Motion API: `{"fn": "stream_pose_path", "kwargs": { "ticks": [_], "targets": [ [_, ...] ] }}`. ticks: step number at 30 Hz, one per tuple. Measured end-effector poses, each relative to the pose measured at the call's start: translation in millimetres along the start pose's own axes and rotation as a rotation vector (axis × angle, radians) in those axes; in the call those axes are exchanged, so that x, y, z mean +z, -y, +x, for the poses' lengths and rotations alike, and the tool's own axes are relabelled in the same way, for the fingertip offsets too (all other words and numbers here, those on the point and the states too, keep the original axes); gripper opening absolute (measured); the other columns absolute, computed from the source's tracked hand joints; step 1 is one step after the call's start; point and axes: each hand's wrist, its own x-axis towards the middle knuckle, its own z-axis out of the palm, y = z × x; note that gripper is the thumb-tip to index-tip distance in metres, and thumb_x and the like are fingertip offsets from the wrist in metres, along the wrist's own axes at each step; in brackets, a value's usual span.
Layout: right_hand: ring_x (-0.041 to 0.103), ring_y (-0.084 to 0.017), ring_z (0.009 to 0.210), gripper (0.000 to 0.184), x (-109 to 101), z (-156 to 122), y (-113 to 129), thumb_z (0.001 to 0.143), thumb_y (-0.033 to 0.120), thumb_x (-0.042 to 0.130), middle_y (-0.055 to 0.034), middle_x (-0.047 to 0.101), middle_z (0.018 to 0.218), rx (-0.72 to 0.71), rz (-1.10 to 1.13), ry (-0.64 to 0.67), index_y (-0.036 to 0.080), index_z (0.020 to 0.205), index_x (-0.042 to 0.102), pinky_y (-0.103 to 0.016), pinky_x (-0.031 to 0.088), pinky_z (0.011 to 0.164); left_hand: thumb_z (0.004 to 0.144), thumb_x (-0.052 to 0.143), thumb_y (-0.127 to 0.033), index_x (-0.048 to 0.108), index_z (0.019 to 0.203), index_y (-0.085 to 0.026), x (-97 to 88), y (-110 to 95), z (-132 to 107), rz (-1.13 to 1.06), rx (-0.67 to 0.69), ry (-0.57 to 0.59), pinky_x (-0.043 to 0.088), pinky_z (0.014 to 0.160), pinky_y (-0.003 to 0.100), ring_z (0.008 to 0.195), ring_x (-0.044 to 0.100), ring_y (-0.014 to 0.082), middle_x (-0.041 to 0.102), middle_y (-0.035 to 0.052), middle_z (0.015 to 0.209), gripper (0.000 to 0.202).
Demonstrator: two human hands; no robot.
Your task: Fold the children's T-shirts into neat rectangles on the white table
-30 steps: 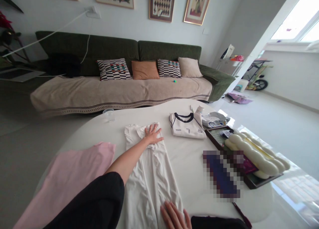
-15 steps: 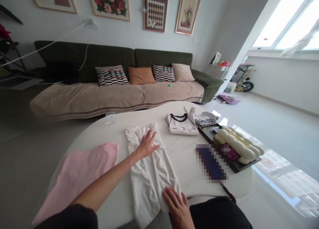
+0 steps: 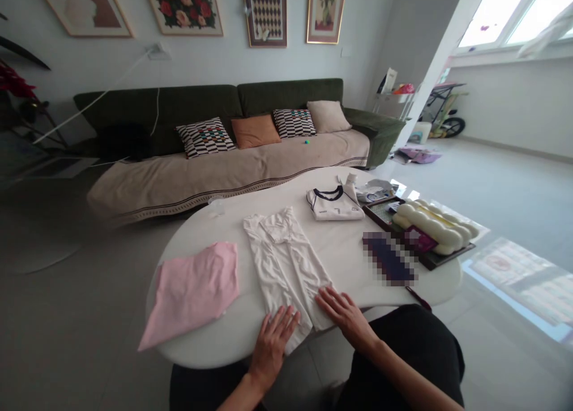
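Note:
White pants (image 3: 286, 262) lie spread out on the white table (image 3: 197, 235), waist end away from me and both legs pointing at me. My left hand (image 3: 273, 342) rests flat on the lower end of the left leg, fingers stretched. On the right leg near its hem lies my right hand (image 3: 342, 312), palm down with fingers extended. Both leg ends reach the table's near edge. To the left is a pink cloth (image 3: 194, 291), partly hanging over the edge. A folded white shirt with dark trim (image 3: 338, 207) sits farther back on the right.
A dark tray (image 3: 441, 259) holding a cream puffy object (image 3: 436, 226) stands at the right, with a blurred dark item (image 3: 389, 259) before it. A clear cup (image 3: 216, 206) is at the back left. Behind the table stands a green sofa (image 3: 197, 101) with cushions.
My left hand has moved from the upper part of the pants down to the left leg's end. My right hand stays by the right hem. The view has shifted.

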Motion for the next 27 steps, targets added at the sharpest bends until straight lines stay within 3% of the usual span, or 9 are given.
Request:
{"fn": "stream_pose_path", "kwargs": {
  "ticks": [6,11,15,18,21,23,25,27],
  "targets": [
    [0.039,-0.016,0.122,0.064,-10,-9,-1,0.075,-0.003,0.030,-0.0040,0.044,0.133,-0.031,0.069,-0.044,0.023,0.133,0.037,-0.031,0.040,0.092,0.073,0.025,0.007,0.009,0.139,-0.036,-4.3,7,-4,-0.009,0.073,0.007,0.032,0.104,0.035,0.121,0.042,0.0139,0.035,-0.0030,0.138,0.080],
    [0.054,-0.015,0.106,0.054,-40,-10,5,0.077,0.000,0.031,-0.0085,0.059,0.115,-0.036,0.284,-0.018,0.018,0.124,0.047,-0.027,0.044,0.085,0.079,0.029,-0.001,0.012,0.139,-0.035,-19.3,12,-14,-0.170,0.099,0.113,0.030,0.104,0.037,0.124,0.039,0.0157,0.033,-0.0008,0.139,0.071],
    [0.061,-0.010,0.069,0.046,-85,-15,10,0.073,0.001,0.034,-0.0007,0.067,0.078,-0.021,0.460,0.123,0.022,0.106,0.057,-0.017,0.044,0.065,0.082,0.042,-0.018,0.019,0.138,-0.036,-49.3,11,-35,-0.456,0.170,0.300,0.026,0.105,0.040,0.128,0.032,0.0207,0.030,-0.0012,0.141,0.063],
    [0.059,-0.007,0.062,0.041,-124,-2,0,0.070,0.003,0.038,0.0040,0.064,0.069,-0.023,0.587,0.222,0.026,0.094,0.061,-0.013,0.041,0.059,0.084,0.044,-0.030,0.037,0.130,-0.041,-89.1,17,-40,-0.750,0.209,0.436,0.033,0.100,0.033,0.120,0.043,0.0186,0.044,-0.0064,0.133,0.047],
    [0.059,-0.008,0.070,0.037,-145,48,-28,0.070,0.006,0.041,0.0038,0.065,0.076,-0.019,0.738,0.264,0.025,0.094,0.062,-0.015,0.041,0.064,0.084,0.046,-0.036,0.053,0.118,-0.036,-129.7,40,-9,-0.955,0.148,0.463,0.040,0.092,0.028,0.106,0.054,0.0167,0.059,-0.0062,0.117,0.035],
    [0.057,-0.008,0.071,0.029,-140,98,-50,0.071,0.008,0.044,0.0037,0.064,0.076,0.067,0.813,0.215,0.021,0.088,0.063,-0.017,0.040,0.067,0.079,0.053,-0.039,0.063,0.104,-0.026,-142.6,66,32,-1.120,-0.017,0.400,0.042,0.089,0.029,0.100,0.057,0.0182,0.064,-0.0013,0.107,0.030],
    [0.056,-0.009,0.075,0.023,-119,147,-67,0.074,0.012,0.046,0.0021,0.063,0.081,0.231,0.852,0.142,0.017,0.089,0.063,-0.019,0.041,0.069,0.074,0.058,-0.043,0.064,0.097,-0.021,-137.5,93,77,-1.293,-0.287,0.237,0.046,0.080,0.029,0.093,0.059,0.0187,0.067,0.0020,0.098,0.032],
    [0.056,-0.010,0.073,0.025,-87,184,-75,0.079,0.018,0.046,-0.0003,0.063,0.082,0.335,0.849,0.118,0.013,0.099,0.060,-0.020,0.043,0.064,0.072,0.058,-0.046,0.065,0.090,-0.017,-116.7,116,113,-1.417,-0.461,0.070,0.047,0.075,0.029,0.087,0.060,0.0190,0.068,0.0053,0.089,0.035]
  ]
}}
